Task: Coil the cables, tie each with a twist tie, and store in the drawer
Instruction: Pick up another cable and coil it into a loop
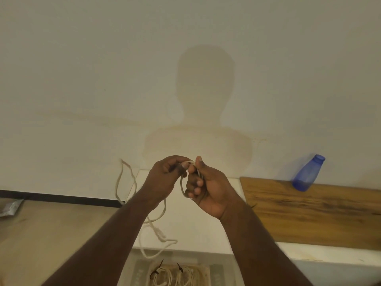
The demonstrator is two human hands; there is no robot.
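Head view: the right hand curls its fingers round a small loop of white cable, while the left hand pinches the loop's top at 12 o'clock. Loose cable trails toward 7 o'clock over the white counter. Two tied coils lie at 6 o'clock. A blue bottle leans on a wooden board at 3 o'clock.

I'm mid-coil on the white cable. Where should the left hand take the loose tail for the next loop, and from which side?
Take the white cable where the slack leaves the left hand, just below the small coil the right hand grips. Come from the left, fingers across the strand: the tail hangs free on that side, and the right hand blocks the other.
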